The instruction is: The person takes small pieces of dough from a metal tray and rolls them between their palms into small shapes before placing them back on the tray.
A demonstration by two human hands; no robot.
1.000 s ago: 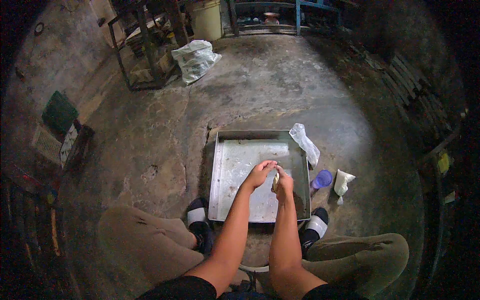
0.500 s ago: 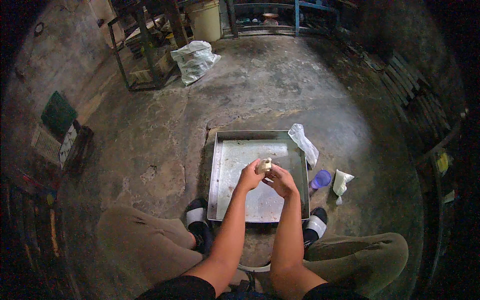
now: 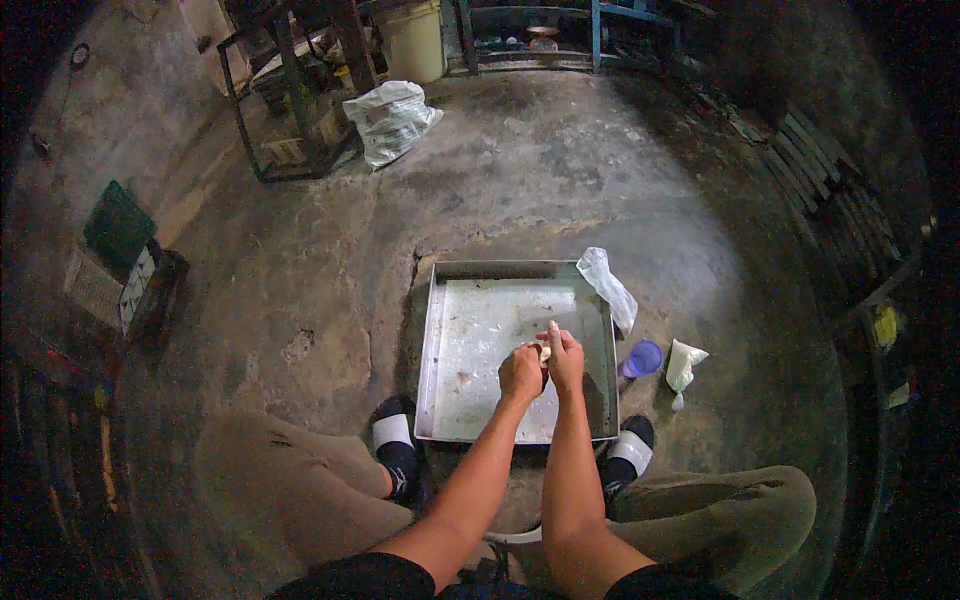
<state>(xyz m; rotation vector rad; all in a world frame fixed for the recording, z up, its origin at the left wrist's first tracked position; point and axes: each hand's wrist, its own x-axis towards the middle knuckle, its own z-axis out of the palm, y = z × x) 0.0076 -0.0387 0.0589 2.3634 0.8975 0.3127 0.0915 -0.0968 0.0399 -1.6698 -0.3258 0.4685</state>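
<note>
Both my hands are together above a shallow square metal tray [image 3: 424, 375] on the floor. Between them is a small lump of pale dough [image 3: 545, 354], mostly covered by the fingers. My left hand [image 3: 521, 372] is closed around it from the left, knuckles up. On its other side, my right hand [image 3: 566, 360] presses against the lump, fingers together and pointing away from me. The tray's floor carries whitish smears and small specks.
A crumpled clear plastic bag [image 3: 608, 290] hangs over the tray's right rim. Beside the tray stand a purple cup [image 3: 642, 358] and a tied bag of white powder [image 3: 684, 370]. Farther off are a white sack [image 3: 391, 122], a metal frame [image 3: 240, 110] and a pale bucket [image 3: 412, 45].
My hands have moved slightly right and nearer to me. The lump, which showed above the fingers, is now mostly enclosed, and the right hand has turned its fingers forward against it.
</note>
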